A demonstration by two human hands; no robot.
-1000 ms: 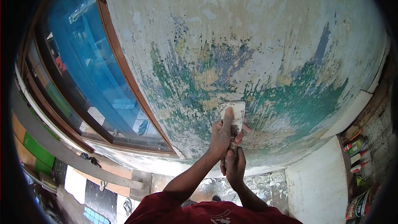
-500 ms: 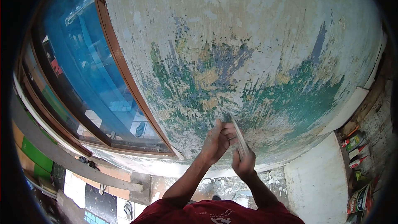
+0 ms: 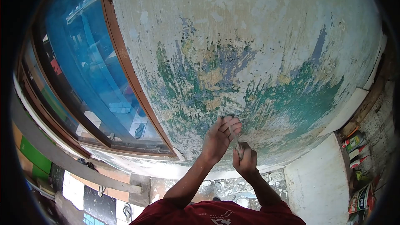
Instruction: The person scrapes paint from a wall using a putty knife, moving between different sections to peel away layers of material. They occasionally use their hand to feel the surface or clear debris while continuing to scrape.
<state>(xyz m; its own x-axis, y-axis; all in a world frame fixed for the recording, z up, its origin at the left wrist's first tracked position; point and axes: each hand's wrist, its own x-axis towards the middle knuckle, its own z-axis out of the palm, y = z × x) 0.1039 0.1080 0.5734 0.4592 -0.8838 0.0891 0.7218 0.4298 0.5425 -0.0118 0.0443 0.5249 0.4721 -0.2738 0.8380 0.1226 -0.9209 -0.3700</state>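
Observation:
My right hand [image 3: 246, 161] is closed around the handle of a narrow, pale scraper [image 3: 235, 135], its blade pointing up and slightly left, seen nearly edge-on. To its left, my left hand [image 3: 221, 138] is open, palm partly turned toward me, fingers together and slightly curled. The scraper's tip overlaps those fingertips in this view. Right behind both hands stands the wall [image 3: 233, 87], its paint patchy with green, violet, yellow and off-white layers showing through.
On the left, a brown-framed window [image 3: 121, 54] reflects blue. A white panel [image 3: 316, 179] projects at lower right, beside a ledge with bottles [image 3: 355, 152] and a paint can [image 3: 361, 200]. Pale flakes litter the floor [image 3: 266, 185] below; sandals [image 3: 127, 211] lie at lower left.
The scraper's blade has dropped slightly and now shows shorter, with its tip at the left fingers. My left fingers have straightened and opened out. The view has shifted a little.

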